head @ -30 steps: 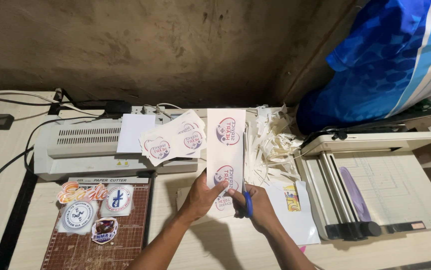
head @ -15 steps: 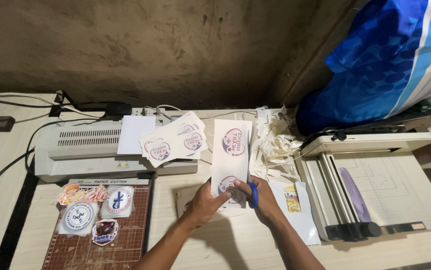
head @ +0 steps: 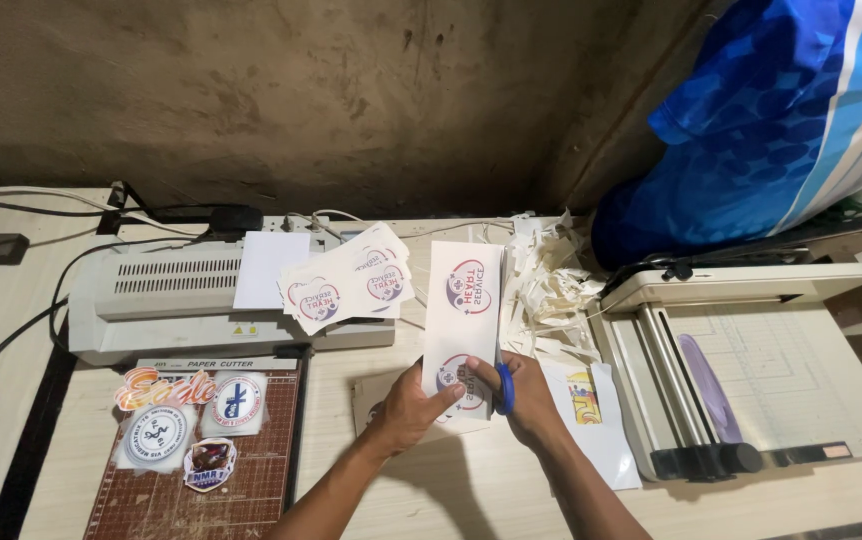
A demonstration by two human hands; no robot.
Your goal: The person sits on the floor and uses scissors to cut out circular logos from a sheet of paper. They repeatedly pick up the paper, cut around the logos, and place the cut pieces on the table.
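The strip point(head: 463, 320) is pinched at its near end by the left hand point(head: 413, 405), kept upright so it meets the scissors point(head: 504, 390) gripped in the right hand point(head: 529, 400). Blades are mostly hidden behind the paper, tbh. Scraps point(head: 549, 285) are piled just beyond the right hand.

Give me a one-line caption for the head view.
Left hand steadies a printed strip while right hand cuts with blue-handled scissors.
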